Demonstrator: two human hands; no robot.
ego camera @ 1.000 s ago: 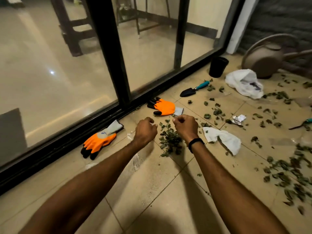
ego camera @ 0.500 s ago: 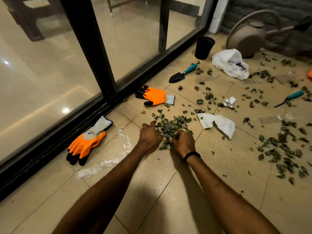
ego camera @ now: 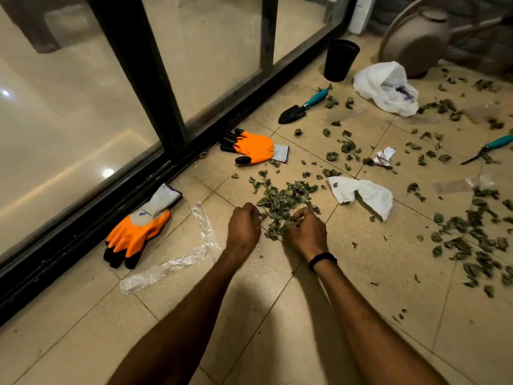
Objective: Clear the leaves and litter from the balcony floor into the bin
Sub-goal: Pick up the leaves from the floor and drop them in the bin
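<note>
A small heap of dry green leaves (ego camera: 284, 202) lies on the beige tiled floor in front of me. My left hand (ego camera: 243, 232) sits at the heap's near left edge with fingers curled into the leaves. My right hand (ego camera: 304, 232), a black band on its wrist, sits at the near right edge, fingers curled round leaves too. More leaves (ego camera: 477, 240) are scattered to the right and further back. A crumpled white paper (ego camera: 363, 194) lies just right of the heap. A black bin (ego camera: 340, 59) stands far back by the glass door.
Two orange gloves (ego camera: 138, 232) (ego camera: 251, 147) lie along the black door track. A clear plastic strip (ego camera: 177, 262) lies left of my arms. A teal-handled trowel (ego camera: 302, 107), a white plastic bag (ego camera: 388, 87), a small wrapper (ego camera: 384, 157), another teal tool (ego camera: 488, 148) and a tan watering can (ego camera: 416, 37) lie beyond.
Both hands came down from above the floor onto the leaf heap and closed in on its near edge. The view tilted down and nearer to the floor.
</note>
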